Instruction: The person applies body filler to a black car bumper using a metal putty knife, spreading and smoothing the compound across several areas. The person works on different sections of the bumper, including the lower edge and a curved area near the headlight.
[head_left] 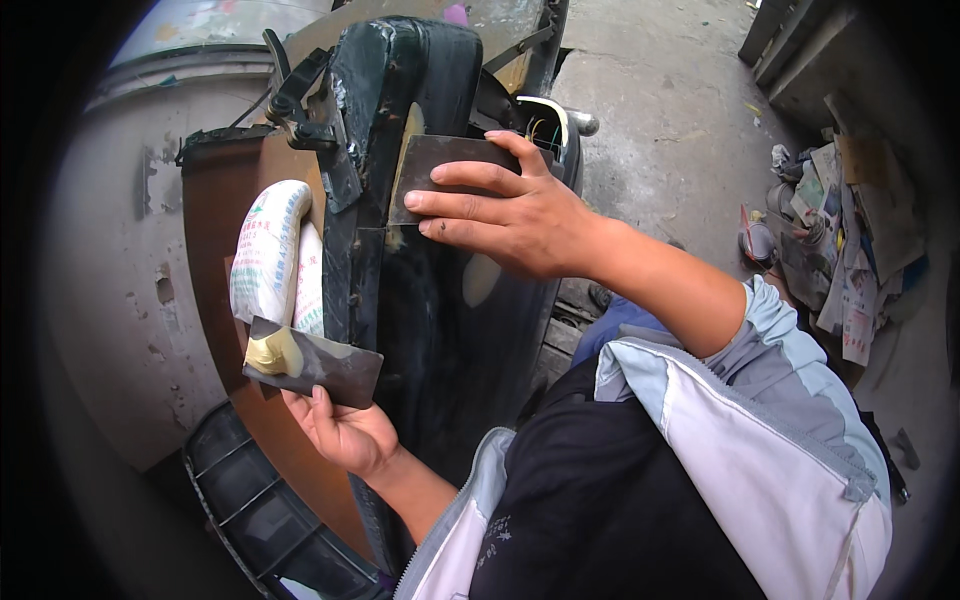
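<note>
My left hand grips the lower edge of a dark flat putty board. A lump of yellow putty sits on the board's left end. My right hand holds a dark rectangular spreader, fingers laid over its face and the thumb near its far edge. The spreader lies against a dark vehicle body panel, beside a strip of yellowish filler along its left edge. Lower on the panel shows a pale oval filler patch. What lies under the spreader is hidden.
White printed sacks rest on a rusty brown surface to the left. A hinge arm juts out behind them. Below is a black ribbed part. Scrap paper and cardboard pile up at the right on the concrete floor.
</note>
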